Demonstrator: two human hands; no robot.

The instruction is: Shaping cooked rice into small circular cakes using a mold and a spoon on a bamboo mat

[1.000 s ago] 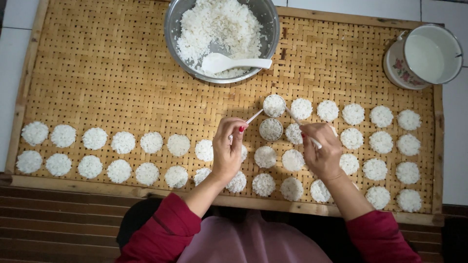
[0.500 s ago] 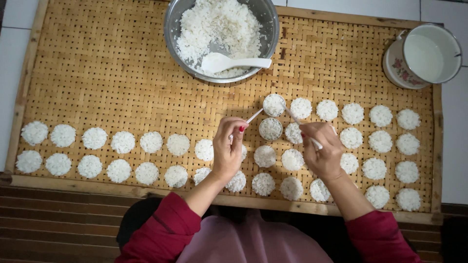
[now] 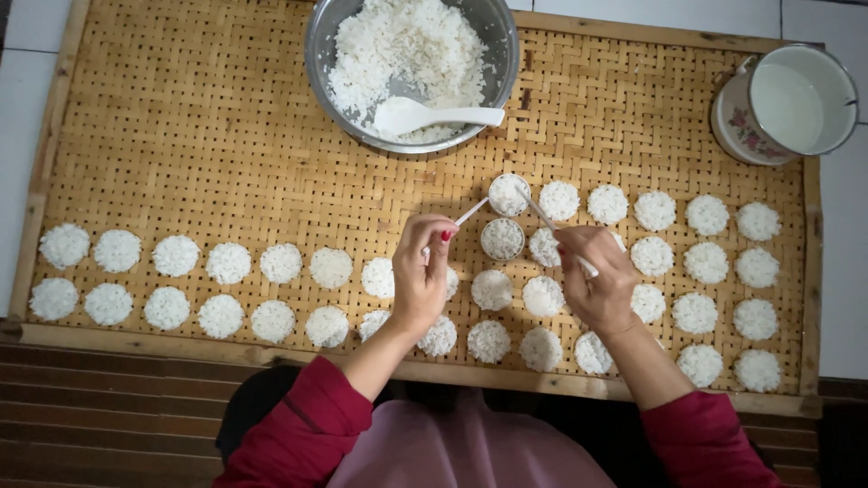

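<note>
Two round ring moulds filled with white rice sit on a woven bamboo tray (image 3: 199,154), one (image 3: 508,193) just above the other (image 3: 502,239). My left hand (image 3: 421,278) pinches a thin white stick that points toward the lower mould. My right hand (image 3: 599,282) holds another thin stick whose tip reaches the upper mould. Several flat round rice discs (image 3: 331,267) lie in rows across the tray, on both sides of my hands.
A steel bowl (image 3: 499,36) of cooked white rice with a white plastic spoon (image 3: 434,116) stands at the tray's top middle. A flowered enamel mug (image 3: 785,101) of pale liquid stands at the top right corner. White tiles surround the tray.
</note>
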